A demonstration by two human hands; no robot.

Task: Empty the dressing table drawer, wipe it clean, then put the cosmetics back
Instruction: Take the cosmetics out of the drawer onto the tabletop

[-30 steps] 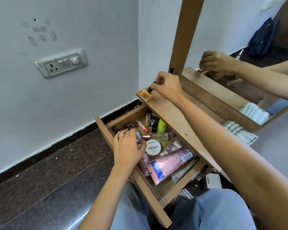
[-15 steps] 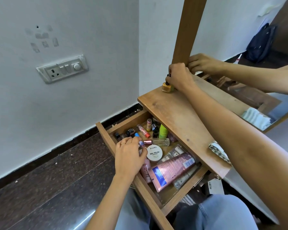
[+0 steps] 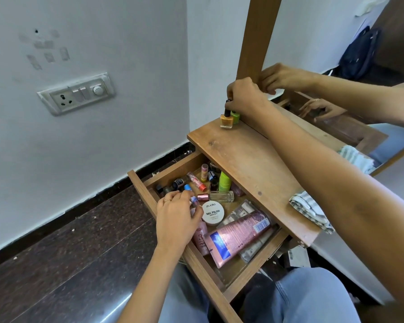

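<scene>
The wooden drawer [image 3: 143, 190] is pulled out under the dressing table top [image 3: 254, 164], with several cosmetics lying inside. My left hand [image 3: 175, 221] reaches into it and pinches a small blue-capped tube [image 3: 189, 189]. Next to it lie a white nail-polish-wipes jar [image 3: 212, 213], a clear glass bottle [image 3: 222, 197], a green tube [image 3: 224, 181] and a big pink tube [image 3: 239, 234]. My right hand [image 3: 247, 101] is at the top's back left corner and pinches the black cap of an orange nail polish bottle [image 3: 226, 120] standing there. A green bottle [image 3: 236, 117] stands right beside it.
A striped cloth [image 3: 310, 209] lies on the table top's right side. The mirror [image 3: 359, 96] and its wooden post [image 3: 257, 36] rise behind the top. A wall socket plate [image 3: 76, 93] is on the left wall. Dark floor lies left of the drawer; my knees are below.
My right hand carried the orange bottle from the top's front left edge to the back corner by the mirror post and stood it there. My left hand stayed in the drawer.
</scene>
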